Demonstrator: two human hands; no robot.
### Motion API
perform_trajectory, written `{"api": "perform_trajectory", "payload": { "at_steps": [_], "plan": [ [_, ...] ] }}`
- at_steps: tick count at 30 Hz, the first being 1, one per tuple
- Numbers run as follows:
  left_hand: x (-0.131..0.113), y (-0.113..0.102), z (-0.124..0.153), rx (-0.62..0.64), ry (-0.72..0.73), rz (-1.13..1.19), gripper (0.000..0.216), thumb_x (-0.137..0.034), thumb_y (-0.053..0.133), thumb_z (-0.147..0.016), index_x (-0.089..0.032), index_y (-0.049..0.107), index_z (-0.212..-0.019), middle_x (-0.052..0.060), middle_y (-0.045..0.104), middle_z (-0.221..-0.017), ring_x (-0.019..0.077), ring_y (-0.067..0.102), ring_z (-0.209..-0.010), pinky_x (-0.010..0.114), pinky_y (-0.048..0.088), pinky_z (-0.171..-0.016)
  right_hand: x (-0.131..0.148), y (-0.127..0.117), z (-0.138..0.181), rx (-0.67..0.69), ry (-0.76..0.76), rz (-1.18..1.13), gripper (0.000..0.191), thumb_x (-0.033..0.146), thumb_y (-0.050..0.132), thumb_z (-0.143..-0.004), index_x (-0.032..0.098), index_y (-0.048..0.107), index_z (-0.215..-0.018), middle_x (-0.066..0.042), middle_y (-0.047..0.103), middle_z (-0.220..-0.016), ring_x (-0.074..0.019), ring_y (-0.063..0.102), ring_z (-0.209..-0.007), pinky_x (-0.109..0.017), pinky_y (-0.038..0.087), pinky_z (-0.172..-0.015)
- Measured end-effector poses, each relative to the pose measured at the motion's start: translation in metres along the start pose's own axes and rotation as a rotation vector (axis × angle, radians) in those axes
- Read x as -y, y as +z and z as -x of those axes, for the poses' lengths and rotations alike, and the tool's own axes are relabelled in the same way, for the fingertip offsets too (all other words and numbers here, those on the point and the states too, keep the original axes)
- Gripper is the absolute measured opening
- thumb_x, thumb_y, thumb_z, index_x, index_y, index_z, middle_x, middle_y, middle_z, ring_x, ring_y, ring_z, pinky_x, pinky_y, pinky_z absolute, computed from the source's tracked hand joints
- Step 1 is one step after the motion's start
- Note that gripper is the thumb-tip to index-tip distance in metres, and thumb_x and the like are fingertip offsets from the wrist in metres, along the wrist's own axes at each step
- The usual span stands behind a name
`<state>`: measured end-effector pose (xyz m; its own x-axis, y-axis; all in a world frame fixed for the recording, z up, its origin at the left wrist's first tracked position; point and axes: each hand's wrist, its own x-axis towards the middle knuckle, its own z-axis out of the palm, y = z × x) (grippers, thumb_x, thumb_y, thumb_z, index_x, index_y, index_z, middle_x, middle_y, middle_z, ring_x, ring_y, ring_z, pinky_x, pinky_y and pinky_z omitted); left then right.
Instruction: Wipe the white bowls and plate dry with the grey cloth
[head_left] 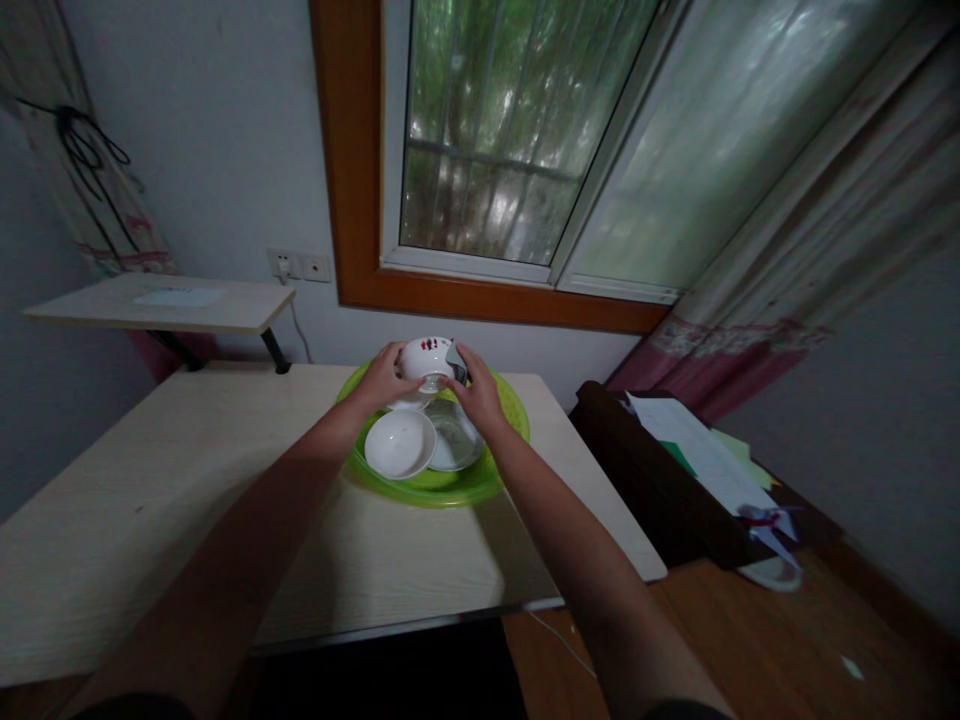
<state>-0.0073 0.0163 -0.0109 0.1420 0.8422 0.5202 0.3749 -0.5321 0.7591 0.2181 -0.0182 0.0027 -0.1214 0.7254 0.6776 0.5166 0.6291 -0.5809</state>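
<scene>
A white bowl [425,360] with a red and dark pattern is held above a green basin [442,492], tilted so its foot faces me. My left hand [384,378] grips the bowl's left side. My right hand [478,388] closes on its right side, with a grey piece [455,358], perhaps cloth, between palm and bowl. Below, a plain white bowl [400,443] lies in the basin with its hollow up. Beside it rests a shallow greyish dish [454,437]. Another white rim [411,401] shows partly under the held bowl.
The basin stands on a pale wooden table [247,440] near the window wall. A small raised shelf [165,300] with a paper on it stands at the back left. To the right is a dark cabinet [622,470] with papers [697,460] on top.
</scene>
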Motion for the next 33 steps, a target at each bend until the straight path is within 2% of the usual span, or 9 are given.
{"api": "perform_trajectory", "payload": {
  "at_steps": [3, 7, 10, 13, 19, 22, 27, 31, 33],
  "plan": [
    [0.0, -0.001, -0.001, -0.015, -0.011, -0.024, 0.065, -0.036, 0.085, -0.067, -0.02, 0.055, -0.122, 0.012, 0.065, -0.123, 0.0239, 0.065, -0.107, 0.035, 0.056, -0.086, 0.004, -0.001, 0.002, 0.044, -0.097, 0.017, 0.058, 0.024, 0.062, -0.094, 0.023, 0.051, -0.151, -0.012, 0.05, -0.158, -0.0268, 0.047, -0.147, -0.05, 0.035, -0.125],
    [-0.003, -0.002, -0.001, -0.029, -0.007, -0.027, 0.063, -0.034, 0.083, -0.067, -0.02, 0.056, -0.121, 0.011, 0.066, -0.12, 0.0231, 0.066, -0.104, 0.033, 0.056, -0.084, 0.01, 0.0, 0.004, 0.126, -0.249, 0.077, 0.068, 0.007, 0.048, -0.091, 0.027, 0.045, -0.156, -0.004, 0.042, -0.165, -0.0213, 0.036, -0.155, -0.05, 0.029, -0.13],
    [-0.007, -0.003, 0.0, -0.028, 0.006, -0.054, 0.059, -0.027, 0.081, -0.064, -0.019, 0.058, -0.117, 0.01, 0.067, -0.117, 0.0229, 0.065, -0.102, 0.033, 0.055, -0.084, 0.014, 0.002, 0.004, 0.184, -0.338, 0.094, 0.072, 0.002, 0.044, -0.09, 0.029, 0.045, -0.156, -0.002, 0.042, -0.165, -0.0199, 0.03, -0.158, -0.049, 0.027, -0.131],
    [-0.012, -0.004, 0.0, -0.024, 0.014, -0.085, 0.057, -0.022, 0.08, -0.061, -0.019, 0.059, -0.114, 0.009, 0.068, -0.114, 0.0227, 0.065, -0.1, 0.033, 0.054, -0.085, 0.019, 0.004, 0.004, 0.224, -0.361, 0.113, 0.073, 0.001, 0.046, -0.089, 0.031, 0.046, -0.156, -0.001, 0.043, -0.164, -0.0199, 0.029, -0.158, -0.049, 0.027, -0.131],
    [-0.011, -0.003, 0.0, -0.042, -0.015, -0.046, 0.058, -0.031, 0.083, -0.064, -0.018, 0.058, -0.115, 0.01, 0.069, -0.114, 0.0222, 0.066, -0.1, 0.033, 0.054, -0.086, 0.02, 0.002, 0.005, 0.093, -0.231, 0.104, 0.066, 0.009, 0.048, -0.091, 0.025, 0.047, -0.155, -0.006, 0.046, -0.162, -0.0215, 0.04, -0.153, -0.049, 0.03, -0.13],
    [-0.006, -0.003, -0.001, -0.047, -0.047, 0.0, 0.062, -0.036, 0.084, -0.066, -0.018, 0.056, -0.118, 0.011, 0.069, -0.116, 0.0229, 0.067, -0.1, 0.034, 0.055, -0.085, 0.013, 0.001, 0.003, 0.027, -0.126, 0.049, 0.054, 0.024, 0.056, -0.097, 0.023, 0.051, -0.151, -0.011, 0.052, -0.157, -0.024, 0.048, -0.146, -0.048, 0.035, -0.126],
    [0.001, -0.003, -0.003, -0.044, -0.096, 0.082, 0.068, -0.039, 0.086, -0.066, -0.019, 0.054, -0.122, 0.013, 0.069, -0.12, 0.0242, 0.069, -0.102, 0.034, 0.056, -0.081, -0.001, 0.005, 0.001, -0.023, 0.026, -0.026, 0.062, 0.046, 0.069, -0.092, 0.02, 0.055, -0.146, -0.016, 0.057, -0.152, -0.0289, 0.054, -0.141, -0.051, 0.038, -0.122],
    [-0.001, -0.003, -0.003, -0.052, -0.098, 0.067, 0.067, -0.039, 0.086, -0.066, -0.019, 0.055, -0.122, 0.013, 0.069, -0.122, 0.0243, 0.069, -0.101, 0.035, 0.056, -0.082, -0.004, 0.009, 0.002, -0.044, 0.11, -0.013, 0.057, 0.046, 0.066, -0.093, 0.02, 0.059, -0.143, -0.014, 0.062, -0.147, -0.0296, 0.058, -0.136, -0.053, 0.042, -0.119],
    [-0.004, -0.004, -0.003, -0.055, -0.086, 0.031, 0.066, -0.039, 0.086, -0.066, -0.019, 0.056, -0.121, 0.013, 0.069, -0.12, 0.0247, 0.069, -0.101, 0.036, 0.056, -0.083, -0.003, 0.01, 0.003, -0.04, 0.097, -0.002, 0.052, 0.041, 0.061, -0.096, 0.021, 0.06, -0.143, -0.013, 0.062, -0.147, -0.0288, 0.059, -0.136, -0.052, 0.043, -0.12]
  ]
}}
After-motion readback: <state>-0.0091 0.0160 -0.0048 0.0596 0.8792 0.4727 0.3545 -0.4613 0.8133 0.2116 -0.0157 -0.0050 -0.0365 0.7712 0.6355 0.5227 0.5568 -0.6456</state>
